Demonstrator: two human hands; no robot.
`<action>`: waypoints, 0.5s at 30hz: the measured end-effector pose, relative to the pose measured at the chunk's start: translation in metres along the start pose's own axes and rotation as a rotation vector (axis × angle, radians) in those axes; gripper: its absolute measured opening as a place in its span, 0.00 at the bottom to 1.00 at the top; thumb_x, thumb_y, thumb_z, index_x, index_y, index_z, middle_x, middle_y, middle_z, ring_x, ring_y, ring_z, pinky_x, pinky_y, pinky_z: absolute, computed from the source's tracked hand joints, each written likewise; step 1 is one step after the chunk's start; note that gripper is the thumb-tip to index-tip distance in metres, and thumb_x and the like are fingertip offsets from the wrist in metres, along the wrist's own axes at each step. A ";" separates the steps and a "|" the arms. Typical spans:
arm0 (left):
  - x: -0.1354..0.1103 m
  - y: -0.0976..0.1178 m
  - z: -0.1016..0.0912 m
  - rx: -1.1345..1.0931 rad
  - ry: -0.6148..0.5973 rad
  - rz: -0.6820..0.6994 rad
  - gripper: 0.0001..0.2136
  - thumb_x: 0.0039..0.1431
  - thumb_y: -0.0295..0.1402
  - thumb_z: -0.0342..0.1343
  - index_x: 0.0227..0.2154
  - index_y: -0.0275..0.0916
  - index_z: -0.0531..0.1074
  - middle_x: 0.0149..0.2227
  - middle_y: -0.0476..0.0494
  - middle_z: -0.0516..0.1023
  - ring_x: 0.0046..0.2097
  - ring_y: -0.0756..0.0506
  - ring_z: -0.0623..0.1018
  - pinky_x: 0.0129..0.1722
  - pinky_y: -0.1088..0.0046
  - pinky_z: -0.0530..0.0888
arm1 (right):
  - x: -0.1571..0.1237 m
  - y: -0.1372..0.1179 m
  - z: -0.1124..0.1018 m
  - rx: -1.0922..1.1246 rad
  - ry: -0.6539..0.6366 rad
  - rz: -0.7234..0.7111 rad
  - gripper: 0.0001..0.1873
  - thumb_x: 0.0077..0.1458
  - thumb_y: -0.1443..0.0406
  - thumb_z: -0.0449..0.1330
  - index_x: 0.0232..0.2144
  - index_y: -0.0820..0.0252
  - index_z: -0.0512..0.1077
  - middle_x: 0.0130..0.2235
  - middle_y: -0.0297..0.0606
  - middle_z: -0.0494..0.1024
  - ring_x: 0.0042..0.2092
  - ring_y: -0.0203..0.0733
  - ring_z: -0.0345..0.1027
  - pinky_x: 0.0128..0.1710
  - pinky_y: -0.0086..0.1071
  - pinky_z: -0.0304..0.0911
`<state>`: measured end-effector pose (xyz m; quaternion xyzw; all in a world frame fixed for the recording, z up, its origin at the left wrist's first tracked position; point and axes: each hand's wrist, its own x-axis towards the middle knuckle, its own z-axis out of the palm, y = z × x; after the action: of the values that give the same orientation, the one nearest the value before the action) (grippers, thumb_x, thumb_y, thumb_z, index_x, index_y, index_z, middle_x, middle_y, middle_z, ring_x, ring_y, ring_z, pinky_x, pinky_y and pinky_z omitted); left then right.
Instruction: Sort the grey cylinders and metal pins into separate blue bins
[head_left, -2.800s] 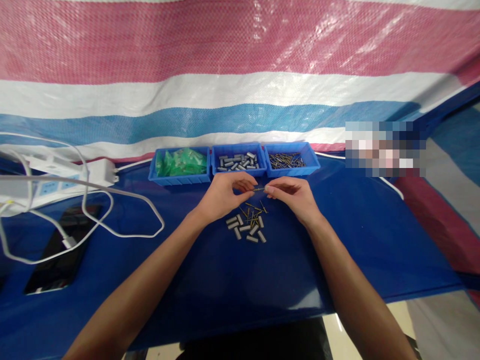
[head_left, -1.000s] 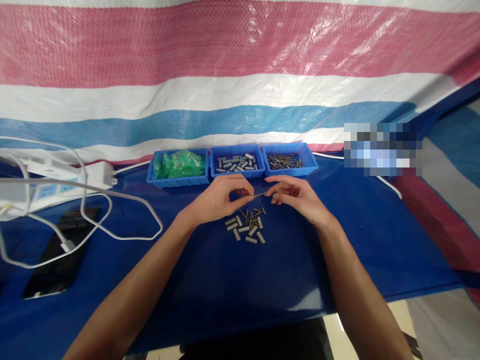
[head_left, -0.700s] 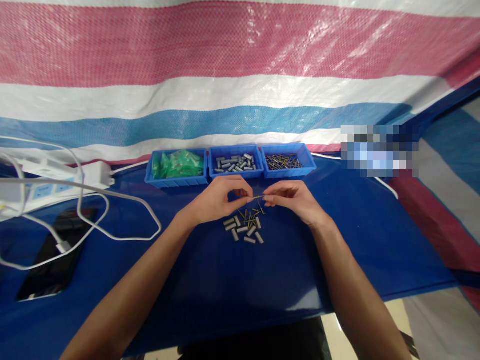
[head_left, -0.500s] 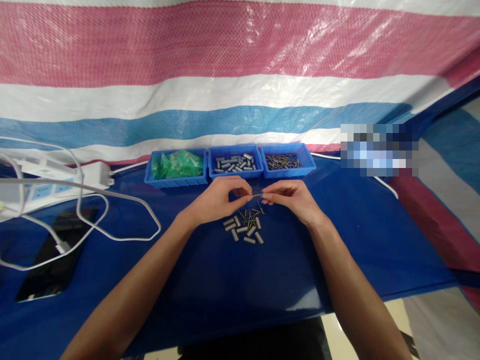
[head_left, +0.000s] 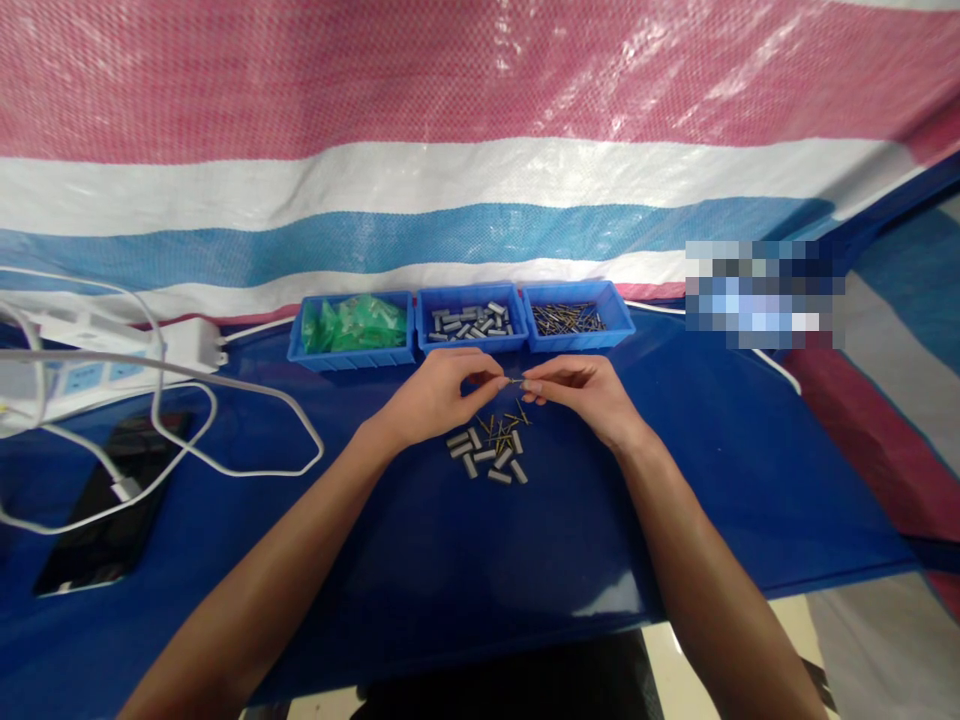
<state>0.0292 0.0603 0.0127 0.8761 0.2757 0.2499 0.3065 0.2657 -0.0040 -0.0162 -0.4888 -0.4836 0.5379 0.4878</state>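
Observation:
My left hand [head_left: 450, 395] and my right hand [head_left: 581, 392] meet above the table, each pinching an end of one thin gold-and-grey metal pin [head_left: 514, 381], which looks like a small drill bit. Most of it is covered by fingertips. Just below my hands lies a loose heap of similar thin pins [head_left: 501, 432], with several short grey cylinders [head_left: 484, 456] scattered around it. Beyond my fingers stands a blue bin of grey cylinders [head_left: 470, 346]. Right of that, another blue bin [head_left: 581, 345] contains many thin pins.
A third blue bin [head_left: 352, 362] at the left holds green plastic pieces or bags [head_left: 360, 322]. On the left are a white power strip [head_left: 187, 345], looping white cables [head_left: 262, 477] and a black phone [head_left: 112, 510]. A striped tarp [head_left: 480, 180] hangs behind the blue-covered table [head_left: 480, 580].
The view has shifted very slightly. Both hands keep their pinch on the pin, and my fingertips are a little closer together. The heap and cylinders lie as before.

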 end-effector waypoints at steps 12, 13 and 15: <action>0.001 -0.003 -0.001 0.014 -0.080 -0.076 0.14 0.73 0.37 0.52 0.38 0.37 0.81 0.33 0.44 0.83 0.34 0.47 0.79 0.37 0.72 0.72 | 0.001 -0.001 0.004 -0.012 0.097 -0.039 0.15 0.47 0.56 0.79 0.35 0.56 0.86 0.30 0.37 0.86 0.31 0.43 0.80 0.35 0.37 0.75; 0.001 -0.005 -0.001 0.014 -0.091 -0.080 0.14 0.73 0.36 0.53 0.39 0.37 0.82 0.33 0.44 0.83 0.34 0.46 0.79 0.37 0.72 0.72 | 0.001 -0.001 0.003 -0.007 0.149 -0.066 0.13 0.47 0.57 0.79 0.34 0.55 0.86 0.30 0.36 0.86 0.31 0.43 0.80 0.35 0.37 0.75; 0.001 -0.006 -0.001 0.006 -0.127 -0.056 0.12 0.71 0.33 0.54 0.42 0.37 0.82 0.37 0.43 0.84 0.36 0.46 0.81 0.40 0.72 0.74 | 0.003 0.000 0.001 0.022 0.288 -0.142 0.12 0.48 0.58 0.79 0.34 0.54 0.85 0.33 0.36 0.86 0.33 0.44 0.81 0.37 0.39 0.76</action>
<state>0.0273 0.0650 0.0097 0.8831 0.2808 0.1844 0.3276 0.2650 -0.0009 -0.0160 -0.5201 -0.4359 0.4316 0.5943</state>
